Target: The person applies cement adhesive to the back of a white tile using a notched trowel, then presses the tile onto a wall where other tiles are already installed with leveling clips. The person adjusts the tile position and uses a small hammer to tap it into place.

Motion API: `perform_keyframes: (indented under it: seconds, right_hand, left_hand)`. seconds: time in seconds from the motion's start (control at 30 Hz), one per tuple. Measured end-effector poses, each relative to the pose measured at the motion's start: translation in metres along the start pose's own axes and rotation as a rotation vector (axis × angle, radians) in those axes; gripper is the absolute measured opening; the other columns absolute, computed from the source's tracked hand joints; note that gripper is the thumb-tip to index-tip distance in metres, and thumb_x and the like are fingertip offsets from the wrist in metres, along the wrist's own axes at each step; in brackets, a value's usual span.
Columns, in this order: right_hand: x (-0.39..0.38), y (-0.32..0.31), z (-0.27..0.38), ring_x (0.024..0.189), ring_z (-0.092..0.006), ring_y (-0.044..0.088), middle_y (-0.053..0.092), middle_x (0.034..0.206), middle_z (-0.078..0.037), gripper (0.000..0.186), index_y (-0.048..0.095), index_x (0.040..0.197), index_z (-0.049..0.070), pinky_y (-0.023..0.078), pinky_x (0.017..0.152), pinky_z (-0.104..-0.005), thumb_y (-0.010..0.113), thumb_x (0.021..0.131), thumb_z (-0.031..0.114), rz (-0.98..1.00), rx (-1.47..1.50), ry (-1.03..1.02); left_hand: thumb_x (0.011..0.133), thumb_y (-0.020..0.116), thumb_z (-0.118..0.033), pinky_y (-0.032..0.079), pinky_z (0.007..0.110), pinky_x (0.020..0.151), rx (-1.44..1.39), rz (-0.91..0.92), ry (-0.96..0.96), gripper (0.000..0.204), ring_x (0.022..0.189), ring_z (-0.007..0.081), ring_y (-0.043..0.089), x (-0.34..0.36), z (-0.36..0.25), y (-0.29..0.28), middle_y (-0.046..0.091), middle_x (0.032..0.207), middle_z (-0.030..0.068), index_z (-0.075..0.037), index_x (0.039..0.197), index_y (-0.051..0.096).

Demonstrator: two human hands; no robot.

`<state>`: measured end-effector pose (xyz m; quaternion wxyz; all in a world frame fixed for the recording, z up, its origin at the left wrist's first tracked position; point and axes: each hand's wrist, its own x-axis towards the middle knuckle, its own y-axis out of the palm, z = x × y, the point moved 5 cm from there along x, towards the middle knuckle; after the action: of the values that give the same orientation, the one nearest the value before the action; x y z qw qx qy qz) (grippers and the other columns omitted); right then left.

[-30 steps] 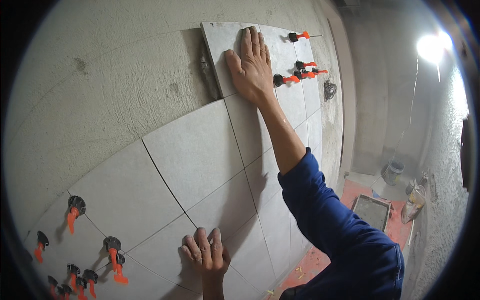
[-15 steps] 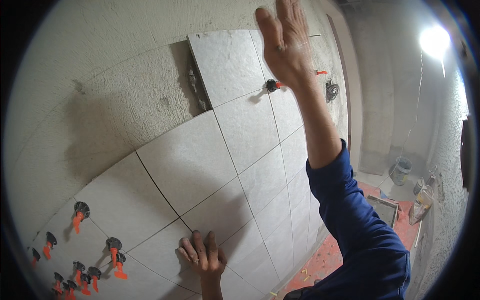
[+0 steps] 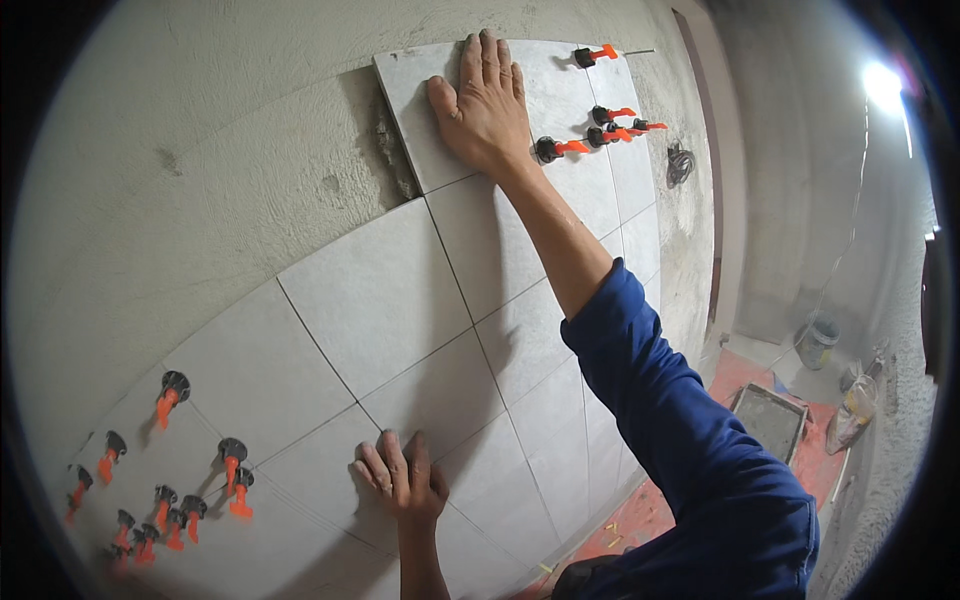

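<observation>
My right hand (image 3: 485,112) lies flat on the upper grey wall tile (image 3: 412,105), palm against its face, with the fingertips near its top edge. It grips nothing. Lower down, my left hand (image 3: 403,478) rests with spread fingers on a tile close to the joint (image 3: 372,418) between several tiles. Right of my right hand, several black-and-orange tile levelling clips (image 3: 560,150) stick out along the joints. More levelling clips (image 3: 232,460) stand on the tiles at the lower left. Grey mortar (image 3: 393,150) shows behind the upper tile's left edge.
Rough plastered wall (image 3: 250,190) borders the tiles above and left. A cable coil (image 3: 680,163) sticks out at the right. On the floor are red sheeting (image 3: 735,375), a mortar tray (image 3: 768,420), a bucket (image 3: 818,340) and a plastic bag (image 3: 852,412). A bright lamp (image 3: 883,82) hangs at the upper right.
My right hand has come down and left from the air onto the upper tile, uncovering the clips at the upper right. My left hand stays in about the same place.
</observation>
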<state>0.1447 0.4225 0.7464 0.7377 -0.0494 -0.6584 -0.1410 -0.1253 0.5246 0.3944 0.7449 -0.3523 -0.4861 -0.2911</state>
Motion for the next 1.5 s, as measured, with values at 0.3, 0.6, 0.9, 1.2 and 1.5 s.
perform_keyframes:
  seconds: [0.3, 0.6, 0.9, 1.2, 1.5]
  right_hand:
    - [-0.153, -0.083, 0.04, 0.148, -0.0392, 0.023, 0.03, 0.158, -0.018, 0.069, 0.033, 0.152, 0.006, 0.016, 0.12, -0.0517, 0.054, 0.091, 0.033, 0.212, 0.302, -0.135]
    - [-0.432, -0.161, -0.02, 0.132, -0.0402, 0.044, 0.049, 0.142, -0.02, 0.048, 0.054, 0.136, 0.008, 0.038, 0.109, -0.048, 0.061, 0.091, 0.023, 0.876, 0.66, 0.297]
    - [-0.567, -0.296, -0.208, 0.116, -0.0396, 0.056, 0.063, 0.123, -0.021, 0.036, 0.064, 0.12, 0.001, 0.044, 0.101, -0.0447, 0.058, 0.09, 0.021, 1.117, 0.384, 0.736]
    - [-0.637, -0.366, -0.298, 0.098, -0.049, 0.063, 0.065, 0.11, -0.03, 0.042, 0.059, 0.129, 0.011, 0.05, 0.085, -0.0545, 0.051, 0.098, 0.039, 1.653, 0.234, 0.759]
    - [-0.612, -0.326, -0.308, 0.101, -0.0457, 0.063, 0.066, 0.112, -0.027, 0.038, 0.066, 0.113, -0.004, 0.052, 0.088, -0.0468, 0.057, 0.09, 0.025, 1.377, 0.48, 0.718]
  left_hand:
    - [0.087, 0.057, -0.013, 0.018, 0.066, 0.115, -0.23, -0.06, -0.027, 0.046, 0.144, 0.0494, 0.026, 0.113, -0.019, -0.031, 0.044, 0.149, 0.0238, -0.005, 0.132, 0.061]
    - [0.095, 0.057, -0.032, 0.013, 0.062, 0.119, 0.116, -0.082, 0.197, 0.061, 0.149, 0.0406, 0.018, 0.339, -0.059, -0.002, 0.031, 0.159, 0.0127, -0.013, 0.151, 0.039]
    - [0.1, 0.044, -0.05, 0.004, 0.061, 0.12, 0.393, -0.094, 0.1, 0.065, 0.15, 0.0424, 0.011, 0.408, -0.071, 0.031, 0.023, 0.162, 0.0129, -0.017, 0.155, 0.031]
    - [0.099, 0.047, -0.045, 0.005, 0.063, 0.118, 0.435, -0.081, -0.011, 0.065, 0.149, 0.0441, 0.011, 0.409, -0.083, 0.036, 0.022, 0.161, 0.0154, -0.016, 0.155, 0.031]
    - [0.097, 0.051, -0.045, 0.008, 0.062, 0.118, 0.479, 0.038, -0.071, 0.069, 0.149, 0.0448, 0.013, 0.414, -0.087, 0.03, 0.022, 0.161, 0.0168, -0.014, 0.155, 0.03]
